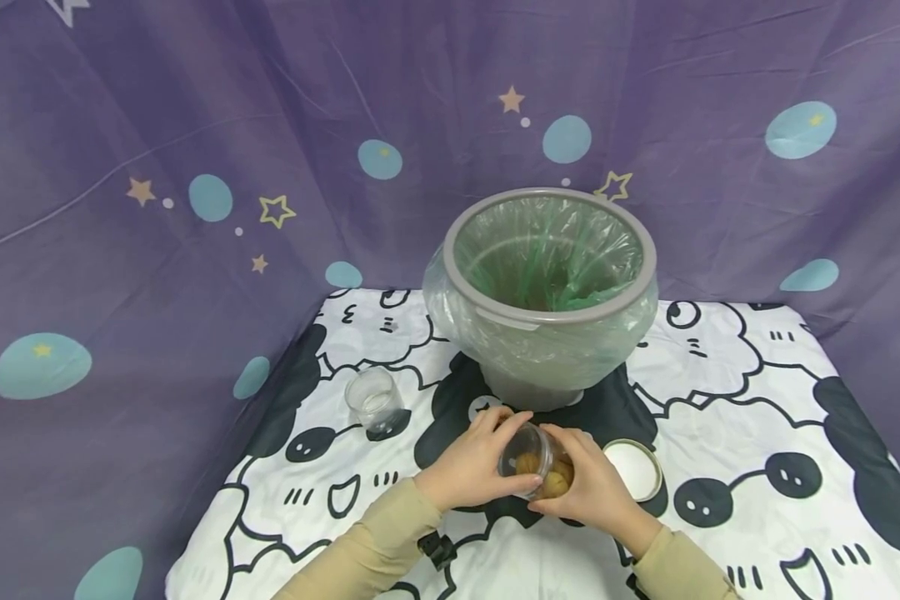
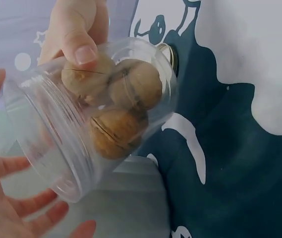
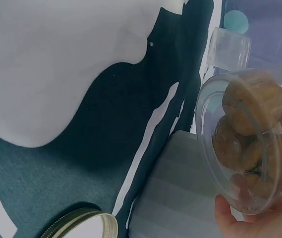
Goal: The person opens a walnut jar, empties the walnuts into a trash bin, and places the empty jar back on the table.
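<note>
A clear plastic jar lies tilted on its side between the hands, its mouth toward the left hand. Several walnuts rest inside, near its base. My right hand holds the jar around its body, the thumb on the wall. My left hand is spread around the mouth end; in the left wrist view its fingers are apart and blurred, and firm contact with the rim is unclear. Beside the right hand lies a round lid, white inside with a gold rim.
Behind the hands stands a grey bin lined with a translucent green bag. Another clear jar stands on the left of the patterned cloth. A purple curtain hangs behind and to the left.
</note>
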Motion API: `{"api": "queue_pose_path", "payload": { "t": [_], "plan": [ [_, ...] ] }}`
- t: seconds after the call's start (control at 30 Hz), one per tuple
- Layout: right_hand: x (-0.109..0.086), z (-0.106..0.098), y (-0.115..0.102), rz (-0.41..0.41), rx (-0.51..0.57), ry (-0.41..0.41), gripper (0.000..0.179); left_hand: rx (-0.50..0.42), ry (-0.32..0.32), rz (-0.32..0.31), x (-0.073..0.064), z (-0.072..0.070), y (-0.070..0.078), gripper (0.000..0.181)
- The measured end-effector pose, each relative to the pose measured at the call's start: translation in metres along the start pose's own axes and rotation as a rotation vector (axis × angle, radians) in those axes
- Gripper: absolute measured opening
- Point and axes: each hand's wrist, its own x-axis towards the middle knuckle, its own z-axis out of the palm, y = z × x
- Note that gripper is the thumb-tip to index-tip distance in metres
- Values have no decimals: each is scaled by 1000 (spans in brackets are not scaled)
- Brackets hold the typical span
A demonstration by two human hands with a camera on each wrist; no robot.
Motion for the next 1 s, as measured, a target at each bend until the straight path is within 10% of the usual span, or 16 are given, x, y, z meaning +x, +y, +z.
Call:
{"api": "queue_pose_path", "payload": {
  "t": [0.5, 0.7, 1.0],
  "plan": [
    [-2, 0, 1, -19, 5, -8, 97, 29, -73, 371, -2, -7, -13, 75],
    [-2, 0, 0, -11, 5, -12, 98, 26, -58, 338, -1, -5, -13, 73],
    [-2, -2, -1, 30, 6, -34, 98, -23, -41, 106, 1, -1, -7, 75]
  ]
}}
